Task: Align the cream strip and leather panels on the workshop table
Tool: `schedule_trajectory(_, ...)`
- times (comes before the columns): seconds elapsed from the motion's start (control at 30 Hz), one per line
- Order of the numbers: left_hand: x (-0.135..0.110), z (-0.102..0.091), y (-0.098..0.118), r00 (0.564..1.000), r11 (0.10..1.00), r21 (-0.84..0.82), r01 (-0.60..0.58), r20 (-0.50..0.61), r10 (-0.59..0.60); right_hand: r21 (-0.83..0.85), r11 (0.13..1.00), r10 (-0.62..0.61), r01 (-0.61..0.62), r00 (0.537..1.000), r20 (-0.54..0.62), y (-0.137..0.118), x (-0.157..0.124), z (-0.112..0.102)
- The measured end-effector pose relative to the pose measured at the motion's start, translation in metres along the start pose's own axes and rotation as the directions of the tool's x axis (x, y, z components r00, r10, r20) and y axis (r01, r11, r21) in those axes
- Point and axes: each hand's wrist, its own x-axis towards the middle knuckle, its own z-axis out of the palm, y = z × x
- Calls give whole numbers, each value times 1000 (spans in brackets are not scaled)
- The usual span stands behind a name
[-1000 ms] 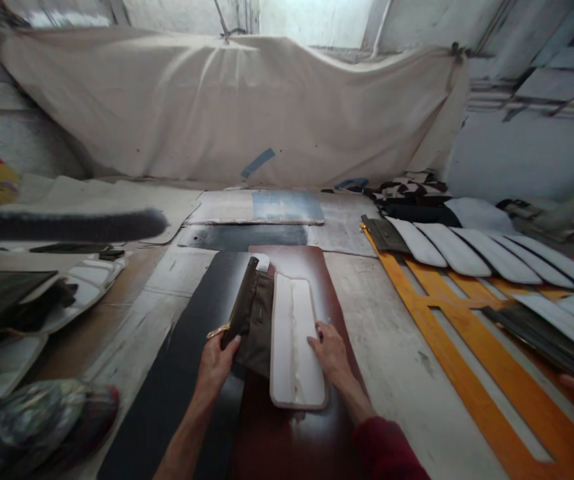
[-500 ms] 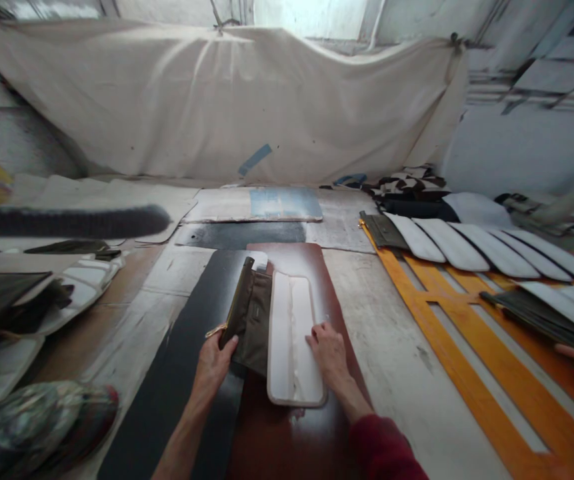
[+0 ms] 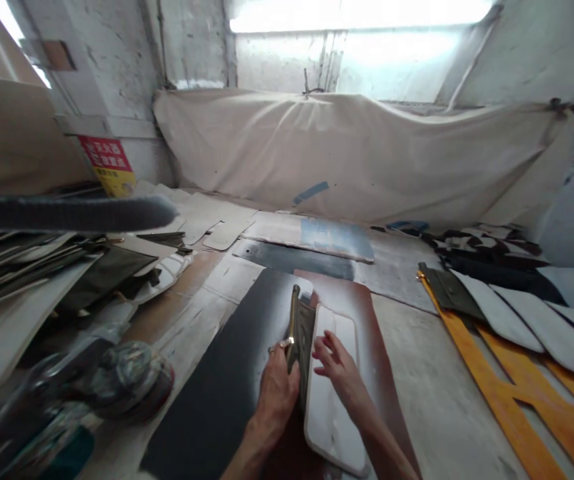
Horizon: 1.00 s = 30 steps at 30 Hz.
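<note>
A dark olive zippered pouch flap [image 3: 303, 333] stands up on edge beside a white padded panel [image 3: 334, 393] lying on a reddish-brown board [image 3: 377, 347]. My left hand [image 3: 279, 393] is closed on the flap's lower end, near a gold zipper pull [image 3: 281, 345]. My right hand [image 3: 339, 368] rests on the white panel with its fingers spread, fingertips touching the flap's inner side.
A black sheet [image 3: 221, 373] lies left of the board. Stacked panels and dark fabric [image 3: 41, 280] fill the left side, with a shiny wrapped object [image 3: 117, 373] in front. An orange template frame [image 3: 521, 380] and white panels [image 3: 527, 313] lie on the right. A cloth drape [image 3: 357, 153] hangs behind.
The view swung left and up. My left hand raised the olive flap from tilted to nearly upright, and my right hand moved from the panel's right edge toward the flap.
</note>
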Motion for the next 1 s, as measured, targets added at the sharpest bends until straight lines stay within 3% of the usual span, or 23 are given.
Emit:
schedule_trajectory(0.1,-12,7,17,999,997,60,-39,28,37,37,995,88,-89,996,31,-21,14,16)
schedule_trajectory(0.23,-17,-8,18,971,970,179,-167,203,130,118,980,151,-158,986,64,-20,20,7)
schedule_trajectory(0.27,-14,-18,10,976,957,243,-160,182,117,138,980,132,-144,987,94,-17,19,2)
schedule_trajectory(0.33,-3,-41,-13,1000,917,398,-20,-1,23,170,981,78,-95,991,104,-13,14,-8)
schedule_trajectory(0.43,19,-75,-56,963,841,490,231,-241,-125,187,982,25,-30,999,26,-7,7,-16)
schedule_trajectory(0.53,38,-98,-88,929,776,525,350,-300,-216,183,983,11,-9,1000,-9,0,6,-19)
schedule_trajectory(0.63,53,-111,-100,936,766,541,348,-246,-252,193,981,3,-6,1000,16,7,10,-20)
schedule_trajectory(0.77,65,-121,-99,954,782,547,298,-148,-261,166,986,-34,27,999,37,14,15,-23)
schedule_trajectory(1.0,51,-109,-86,978,798,570,197,-175,-116,120,991,-66,62,997,26,13,15,-29)
